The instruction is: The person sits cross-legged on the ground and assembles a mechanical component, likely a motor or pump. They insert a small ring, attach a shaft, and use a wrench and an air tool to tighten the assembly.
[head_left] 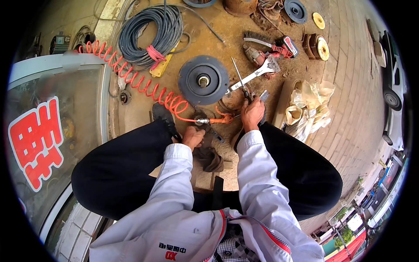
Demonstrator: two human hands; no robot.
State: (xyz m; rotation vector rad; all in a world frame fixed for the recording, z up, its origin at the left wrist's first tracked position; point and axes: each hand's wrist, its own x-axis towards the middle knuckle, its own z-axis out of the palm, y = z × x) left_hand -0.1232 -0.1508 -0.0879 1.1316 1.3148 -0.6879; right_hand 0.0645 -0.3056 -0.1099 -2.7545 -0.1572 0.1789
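My right hand [253, 114] is closed at the dark lower end of a screwdriver [238, 72], whose long thin shaft points away from me. Beside that shaft lies a silver wrench [252, 78]. My left hand [193, 137] has its fingers curled in; what they hold, if anything, is hidden. Just right of it is a dark crumpled rag [210, 160]. A metal air coupling [201, 122] sits beyond the left hand, joined to a coiled orange air hose [150, 89]. Farther out, a round grey flanged disc [203, 80] lies flat with a metal shaft end at its centre.
Coiled dark cable [150, 35] lies at the far left beside a glass door [56, 126]. A red cordless power tool [262, 54] and a wire brush [257, 39] are beyond my right hand. On the right stands a cardboard box [286, 102] with crumpled plastic bags [310, 105].
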